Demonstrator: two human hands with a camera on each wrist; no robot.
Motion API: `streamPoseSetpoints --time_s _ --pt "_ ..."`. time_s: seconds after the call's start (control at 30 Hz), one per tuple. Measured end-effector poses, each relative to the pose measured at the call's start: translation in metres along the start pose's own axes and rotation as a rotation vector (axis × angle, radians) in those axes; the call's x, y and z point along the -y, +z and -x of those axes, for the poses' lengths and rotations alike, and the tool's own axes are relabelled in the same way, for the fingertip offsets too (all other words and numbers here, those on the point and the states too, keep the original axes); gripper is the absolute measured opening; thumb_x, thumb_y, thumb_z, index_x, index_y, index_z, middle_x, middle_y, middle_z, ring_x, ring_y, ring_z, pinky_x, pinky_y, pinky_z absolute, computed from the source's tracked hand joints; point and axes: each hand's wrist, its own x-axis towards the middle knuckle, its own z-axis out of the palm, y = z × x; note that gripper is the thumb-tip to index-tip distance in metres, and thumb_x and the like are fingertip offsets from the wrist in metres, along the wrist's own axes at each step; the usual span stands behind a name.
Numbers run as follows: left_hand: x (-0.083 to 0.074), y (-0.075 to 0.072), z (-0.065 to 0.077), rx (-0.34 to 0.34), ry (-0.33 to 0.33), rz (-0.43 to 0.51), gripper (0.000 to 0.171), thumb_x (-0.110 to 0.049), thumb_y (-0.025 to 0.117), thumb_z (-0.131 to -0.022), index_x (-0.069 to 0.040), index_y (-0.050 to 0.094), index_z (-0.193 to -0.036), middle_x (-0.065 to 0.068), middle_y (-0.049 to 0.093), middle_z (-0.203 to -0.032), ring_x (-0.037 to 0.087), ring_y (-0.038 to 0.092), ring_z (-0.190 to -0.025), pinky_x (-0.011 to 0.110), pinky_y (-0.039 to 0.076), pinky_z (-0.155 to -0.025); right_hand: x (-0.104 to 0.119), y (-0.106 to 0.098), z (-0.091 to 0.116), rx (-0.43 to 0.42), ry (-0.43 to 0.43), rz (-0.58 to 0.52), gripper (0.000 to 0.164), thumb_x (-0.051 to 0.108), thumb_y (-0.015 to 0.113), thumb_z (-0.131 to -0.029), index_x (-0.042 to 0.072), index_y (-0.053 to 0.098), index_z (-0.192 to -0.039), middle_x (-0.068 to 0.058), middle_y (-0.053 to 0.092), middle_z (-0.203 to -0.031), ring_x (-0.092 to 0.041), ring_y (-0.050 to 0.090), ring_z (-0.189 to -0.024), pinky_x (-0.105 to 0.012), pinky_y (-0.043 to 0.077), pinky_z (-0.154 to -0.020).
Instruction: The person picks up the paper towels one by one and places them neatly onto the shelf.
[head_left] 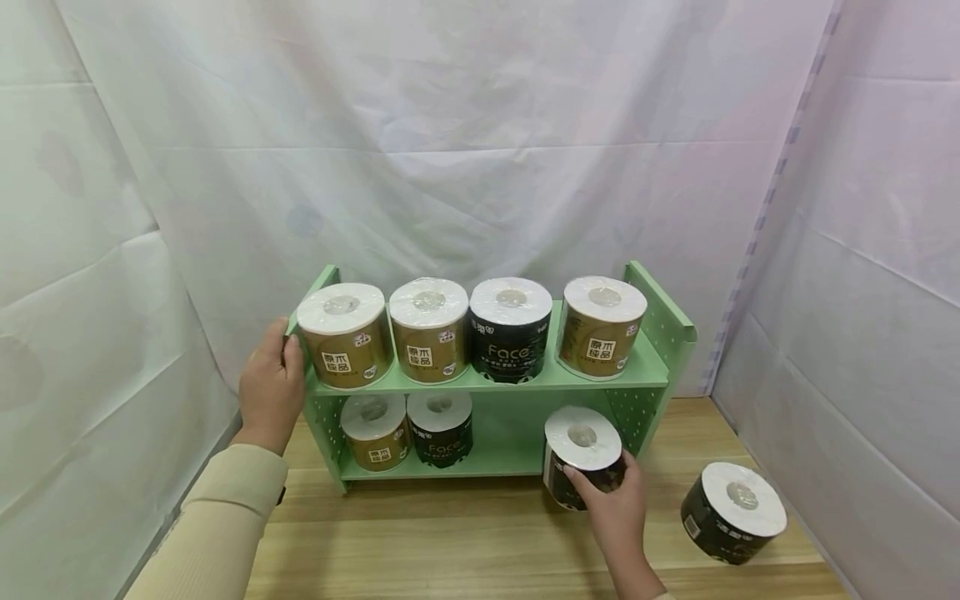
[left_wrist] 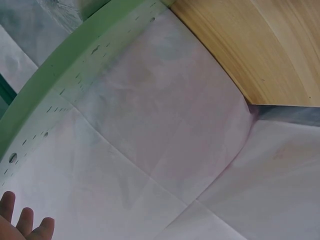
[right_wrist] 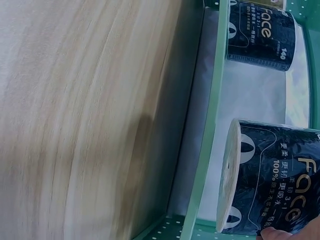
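My right hand (head_left: 619, 508) grips a black-wrapped toilet paper roll (head_left: 583, 454), thumb on its near side and fingers round its right side. In the right wrist view this roll (right_wrist: 275, 180) overlaps the lower tier's front lip, its white end tilted. My left hand (head_left: 272, 387) holds the front of the left side panel of the green two-tier shelf (head_left: 480, 385); in the left wrist view its other fingertips (left_wrist: 25, 220) show beside the panel. On the lower tier stand a brown roll (head_left: 375, 433) and a black roll (head_left: 441, 429), side by side at the left.
Along the top tier stand two brown rolls (head_left: 345, 337) (head_left: 429, 333), a black roll (head_left: 510, 333), then a brown roll (head_left: 602, 329) after a gap. Another black roll (head_left: 733, 512) lies tilted on the wooden table (head_left: 420, 542) at the right. White cloth (head_left: 480, 167) hangs around three sides.
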Motion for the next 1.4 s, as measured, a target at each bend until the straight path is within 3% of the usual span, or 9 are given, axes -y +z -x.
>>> streamPoseSetpoints --time_s 0.4,0.9,1.4 --pt "0.001 0.000 0.000 -0.009 0.003 0.000 0.031 -0.021 0.040 -0.102 -0.006 0.052 -0.126 0.024 0.059 -0.097 0.043 0.050 -0.082 0.060 0.040 -0.072 -0.001 0.021 -0.005 -0.007 -0.002 -0.040 0.090 0.015 0.086 -0.071 -0.009 0.033 -0.140 -0.028 0.041 -0.138 -0.041 0.039 -0.128 -0.056 0.035 -0.105" --pt "0.001 0.002 -0.001 -0.015 0.011 0.000 0.030 -0.021 0.040 -0.102 -0.006 0.052 -0.125 0.025 0.059 -0.096 0.044 0.051 -0.082 0.060 0.040 -0.073 0.003 0.039 -0.008 0.011 0.015 -0.014 0.090 0.022 0.085 -0.073 -0.006 0.033 -0.141 -0.026 0.039 -0.140 -0.042 0.039 -0.129 -0.058 0.038 -0.101" --pt "0.000 0.000 0.000 -0.008 0.013 -0.002 0.029 -0.021 0.040 -0.102 -0.005 0.052 -0.123 0.024 0.058 -0.093 0.044 0.051 -0.082 0.059 0.040 -0.072 0.003 0.055 -0.013 0.028 -0.031 -0.049 0.085 0.017 0.086 -0.072 -0.008 0.037 -0.138 -0.027 0.045 -0.135 -0.040 0.042 -0.127 -0.056 0.036 -0.104"
